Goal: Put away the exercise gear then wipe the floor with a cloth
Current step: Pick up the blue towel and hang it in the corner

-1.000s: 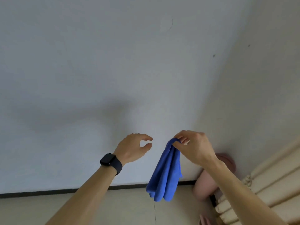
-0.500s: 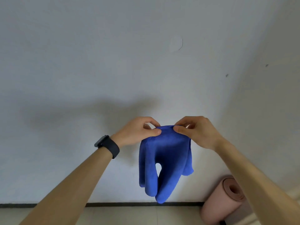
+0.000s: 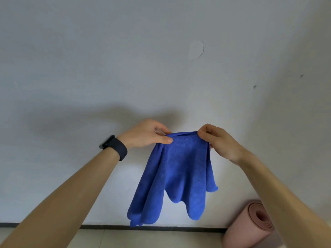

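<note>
A blue cloth [image 3: 179,176] hangs in the air in front of a white wall. My left hand [image 3: 146,134] pinches its upper left edge and my right hand [image 3: 218,140] pinches its upper right edge, so the top edge is stretched between them and the rest droops in folds. A dark watch sits on my left wrist. A rolled pink exercise mat [image 3: 250,228] stands leaning in the corner at the lower right, partly hidden by my right forearm.
The white wall [image 3: 125,68] fills most of the view, with a side wall [image 3: 304,104] meeting it on the right. A dark skirting strip [image 3: 179,227] runs along the bottom above a band of pale tiled floor [image 3: 143,238].
My left hand, empty a second ago, has taken hold of the cloth's top edge. Both hands have moved apart, spreading the cloth wider. The view has tilted up, and the mat sits lower right.
</note>
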